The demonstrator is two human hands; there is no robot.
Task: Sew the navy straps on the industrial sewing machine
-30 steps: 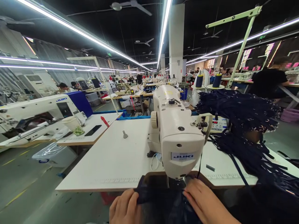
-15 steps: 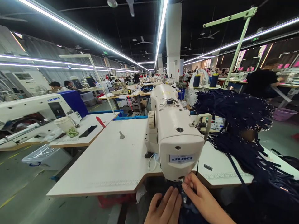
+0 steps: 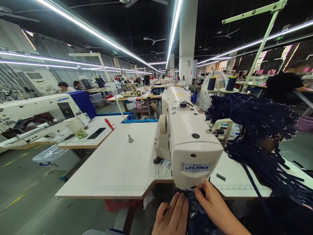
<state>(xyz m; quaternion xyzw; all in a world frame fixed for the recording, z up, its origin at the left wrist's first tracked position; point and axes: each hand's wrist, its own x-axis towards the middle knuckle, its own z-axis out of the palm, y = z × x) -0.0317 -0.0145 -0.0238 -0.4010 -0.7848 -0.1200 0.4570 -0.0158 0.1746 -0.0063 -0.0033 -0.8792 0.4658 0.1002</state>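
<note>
Cloth (image 3: 199, 223), dark blue, is seen at the bottom centre of the frame, under the head of the sewing machine (image 3: 193, 135) and between the two hands. By the left hand (image 3: 172, 213) it is touched from the left: the fingers are laid nearly straight, side by side, with the thumb a little apart, and nothing is seen in that gap. The right hand (image 3: 212, 202) is raised to the lower edge of the machine head, with thumb and forefinger brought near each other; whether something is pinched there cannot be told.

The view of the needle area is blocked by the machine head. On the white table (image 3: 114, 163), a grey tool (image 3: 130, 139) is placed left of the machine, and a dark strip (image 3: 221, 177) is placed to the right. The right side of the frame is taken up by a heap of navy straps (image 3: 254, 114), by which the control panel (image 3: 231, 130) is partly covered. Behind it two spools (image 3: 211, 84) are seen before a fan (image 3: 204, 96). At the left, a cup (image 3: 76, 127) and a phone (image 3: 97, 133) are set on another table.

Both forearms and the cloth are cut off by the bottom edge. In the dark lower right corner, shapes are hardly made out.
</note>
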